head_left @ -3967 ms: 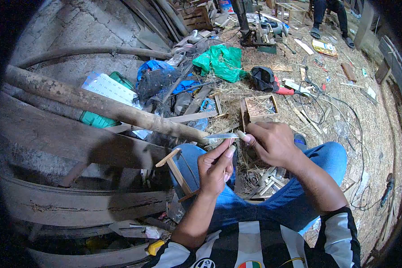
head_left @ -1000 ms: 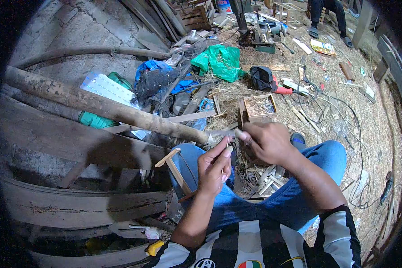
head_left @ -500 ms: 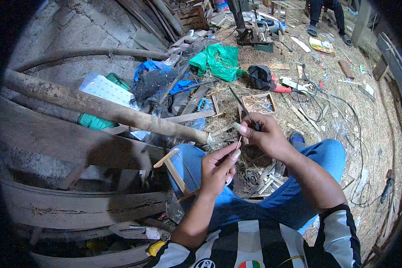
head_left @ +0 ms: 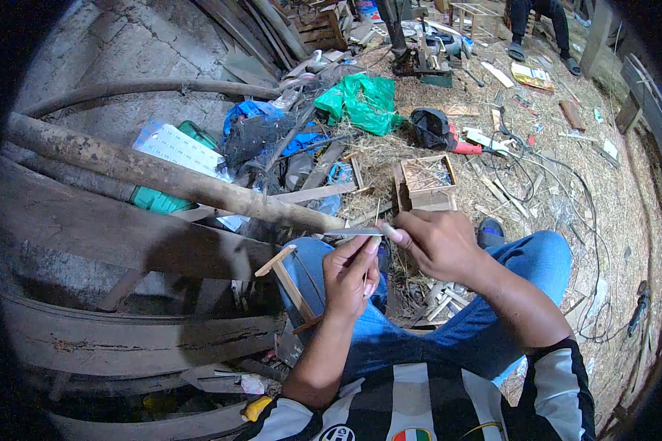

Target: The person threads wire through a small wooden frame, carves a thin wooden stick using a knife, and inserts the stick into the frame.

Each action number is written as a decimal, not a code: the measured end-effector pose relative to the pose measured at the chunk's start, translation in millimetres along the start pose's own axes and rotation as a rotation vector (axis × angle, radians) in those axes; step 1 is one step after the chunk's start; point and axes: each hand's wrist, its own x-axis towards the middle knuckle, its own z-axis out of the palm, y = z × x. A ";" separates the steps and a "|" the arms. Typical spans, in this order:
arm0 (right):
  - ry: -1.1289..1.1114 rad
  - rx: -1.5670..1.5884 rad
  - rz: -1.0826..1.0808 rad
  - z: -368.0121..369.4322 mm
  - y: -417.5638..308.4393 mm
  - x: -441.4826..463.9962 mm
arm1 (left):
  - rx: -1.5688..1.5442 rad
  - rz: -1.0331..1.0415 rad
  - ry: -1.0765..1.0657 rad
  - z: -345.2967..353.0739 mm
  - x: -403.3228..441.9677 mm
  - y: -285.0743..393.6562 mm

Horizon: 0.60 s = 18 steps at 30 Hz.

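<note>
My left hand (head_left: 351, 285) pinches a thin wooden stick (head_left: 377, 212) between thumb and fingers, above my left thigh. The stick's upper end sticks up past the fingertips, and a lower part shows below them. In my right hand (head_left: 443, 246) is a knife, its handle hidden by the fingers. The narrow knife blade (head_left: 346, 232) points left, lying across the stick just above my left fingertips. My hands are close together. A small wooden frame (head_left: 293, 294) rests against my left knee, with a thin dark strand beside it.
A wooden box (head_left: 428, 176) with sticks in it stands ahead of my hands. Offcuts (head_left: 445, 301) lie between my legs. A thick pole (head_left: 162, 170) crosses at left, near a green plastic bag (head_left: 360, 103) and a red-and-black power tool (head_left: 438, 132). Another person's legs (head_left: 541, 26) show at back right.
The knife has swung from pointing up and away to lying nearly level, pointing left across the stick. My right hand has come down slightly; my left still holds the stick.
</note>
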 end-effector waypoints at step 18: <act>-0.071 -0.166 0.008 -4.7 1.9 3.9 | 0.065 0.026 0.040 -2.9 0.4 -5.1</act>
